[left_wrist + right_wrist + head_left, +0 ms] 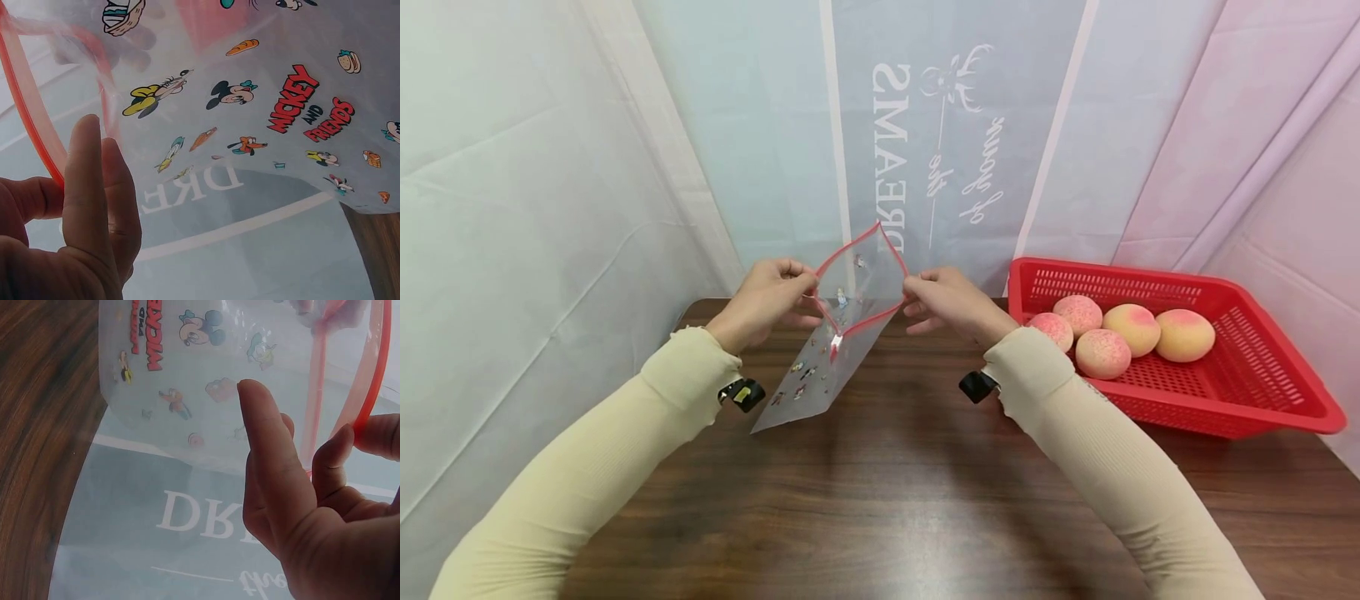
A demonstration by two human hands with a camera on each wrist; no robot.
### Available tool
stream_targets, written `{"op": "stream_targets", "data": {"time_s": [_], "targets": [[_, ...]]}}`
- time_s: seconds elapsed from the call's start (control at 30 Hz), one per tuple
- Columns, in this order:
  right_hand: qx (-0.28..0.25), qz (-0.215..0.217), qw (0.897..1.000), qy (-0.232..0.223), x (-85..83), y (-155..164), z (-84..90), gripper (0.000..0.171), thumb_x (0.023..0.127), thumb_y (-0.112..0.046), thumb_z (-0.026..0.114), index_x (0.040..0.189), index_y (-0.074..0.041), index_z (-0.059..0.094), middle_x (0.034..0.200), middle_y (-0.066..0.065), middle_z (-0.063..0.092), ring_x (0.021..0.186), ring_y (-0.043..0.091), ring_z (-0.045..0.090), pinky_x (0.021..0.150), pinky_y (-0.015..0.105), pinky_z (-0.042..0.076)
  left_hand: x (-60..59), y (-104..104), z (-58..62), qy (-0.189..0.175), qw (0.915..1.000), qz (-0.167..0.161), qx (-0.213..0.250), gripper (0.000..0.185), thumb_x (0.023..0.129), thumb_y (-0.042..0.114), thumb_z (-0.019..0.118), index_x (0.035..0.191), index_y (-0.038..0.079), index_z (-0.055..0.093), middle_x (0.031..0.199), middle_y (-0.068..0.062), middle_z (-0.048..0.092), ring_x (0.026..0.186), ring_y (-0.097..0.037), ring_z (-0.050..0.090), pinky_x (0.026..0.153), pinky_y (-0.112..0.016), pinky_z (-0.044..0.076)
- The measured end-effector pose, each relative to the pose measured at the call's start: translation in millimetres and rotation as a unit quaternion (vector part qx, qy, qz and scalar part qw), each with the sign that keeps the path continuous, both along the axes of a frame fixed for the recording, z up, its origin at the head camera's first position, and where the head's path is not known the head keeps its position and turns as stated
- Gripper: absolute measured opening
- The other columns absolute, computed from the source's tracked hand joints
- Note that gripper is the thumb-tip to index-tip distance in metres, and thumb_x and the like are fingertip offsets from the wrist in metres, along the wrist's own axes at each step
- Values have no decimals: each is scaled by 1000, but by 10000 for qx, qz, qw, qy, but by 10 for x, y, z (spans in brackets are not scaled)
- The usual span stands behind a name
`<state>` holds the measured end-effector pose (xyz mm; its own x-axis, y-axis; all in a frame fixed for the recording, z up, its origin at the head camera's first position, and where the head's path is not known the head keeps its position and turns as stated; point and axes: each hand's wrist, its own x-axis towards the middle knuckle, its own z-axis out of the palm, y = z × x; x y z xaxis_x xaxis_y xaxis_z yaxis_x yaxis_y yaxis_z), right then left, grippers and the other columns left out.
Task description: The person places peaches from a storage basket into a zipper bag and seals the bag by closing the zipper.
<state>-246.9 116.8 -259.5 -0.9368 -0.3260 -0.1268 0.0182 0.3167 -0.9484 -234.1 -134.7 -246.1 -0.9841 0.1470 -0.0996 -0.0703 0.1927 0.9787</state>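
A clear zip bag [805,379] with a red zip rim and small cartoon prints hangs tilted over the table, its mouth spread into a diamond. At the left side of the rim, my left hand [772,296] pinches the edge between thumb and finger. Opposite it, my right hand [951,300] pinches the other side of the rim. A white and red zip slider sits at the near corner of the mouth. Through the clear plastic [206,125] in the left wrist view, "Mickey and Friends" lettering shows. The right wrist view has the red rim [375,369] between thumb and fingertip.
A red plastic basket [1285,367] stands on the right of the brown wooden table [880,500], with several peaches [1131,330] inside. Behind the table hangs a pale curtain [775,125] with mirrored white lettering. White fabric [512,208] closes off the left side.
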Motion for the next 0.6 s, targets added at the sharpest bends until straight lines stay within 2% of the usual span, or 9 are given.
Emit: {"op": "stream_targets", "data": {"time_s": [0.37,0.47,0.6], "targets": [[-12,1,10000,-59,-60,34,12,31,99,-19,47,105,9,59,115,19,57,94,23,58,81,42,64,-53,52,-5,-101,9999,36,11,17,101,7,53,112,-5,53,101,-14,57,79,-16,68,72,-30,65],[47,6,10000,-56,-74,76,20,36,102,-21,49,117,10,59,123,20,56,101,27,58,83,43,63,-66,69,-16,-80,10000,17,-36,18,100,6,52,113,-6,53,101,-15,57,76,-15,67,73,-32,65],[189,-19,9998,-74,-89,164,47,40,103,-22,49,126,10,55,133,22,53,114,34,58,85,45,62,-80,71,-26,-54,9999,-16,-142,18,100,7,52,113,-7,53,101,-15,58,76,-14,67,73,-31,65]]}}
